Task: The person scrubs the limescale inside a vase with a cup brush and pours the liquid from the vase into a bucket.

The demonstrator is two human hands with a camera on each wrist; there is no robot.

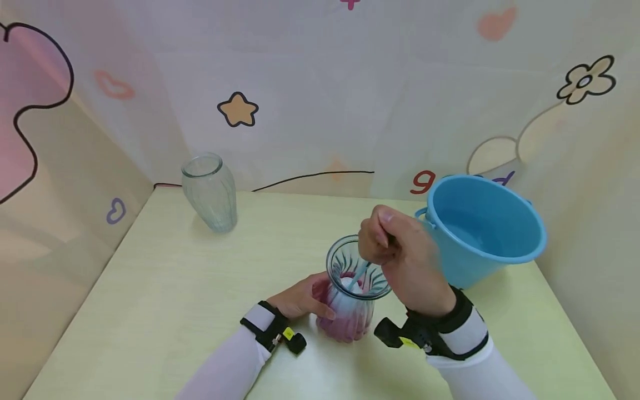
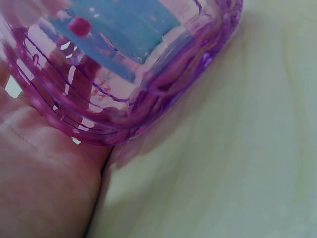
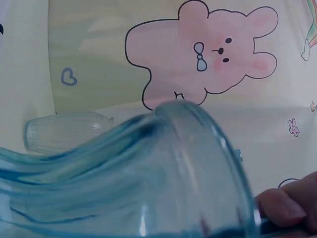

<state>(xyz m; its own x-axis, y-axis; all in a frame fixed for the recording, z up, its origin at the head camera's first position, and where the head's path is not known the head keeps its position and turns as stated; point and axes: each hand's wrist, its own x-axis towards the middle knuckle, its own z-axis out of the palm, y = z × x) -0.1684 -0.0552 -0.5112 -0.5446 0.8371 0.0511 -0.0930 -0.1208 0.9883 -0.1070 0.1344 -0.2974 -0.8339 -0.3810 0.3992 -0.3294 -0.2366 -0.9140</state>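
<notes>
At the far left of the tabletop [image 1: 150, 311], near the back edge, a clear glass vase [image 1: 210, 194] stands upright, well apart from both hands. Nothing shows inside it, and whether it has been dealt with or is waiting its turn I cannot tell.

Nearer the middle, the left hand [image 1: 302, 299] is wrapped around the lower side of a tinted vase [image 1: 345, 325], thumb in front, palm against the glass. This vase, blue at the rim and pink-purple at the base, stands on the tabletop just in front of the person.

Just right of it, the right hand [image 1: 400, 253] is raised over the rim, fingers curled around a pale blue stick [image 1: 359, 273] that runs down into the tinted vase. A white and blue head [image 1: 352, 289] sits low inside; it looks like a brush or sponge. The work appears to be midway, probably a scrubbing of the inside: the head is already in, and the stick is not yet out.

At the far right, a blue bucket [image 1: 450, 255] stands behind the right hand, untouched by the fingers.
</notes>
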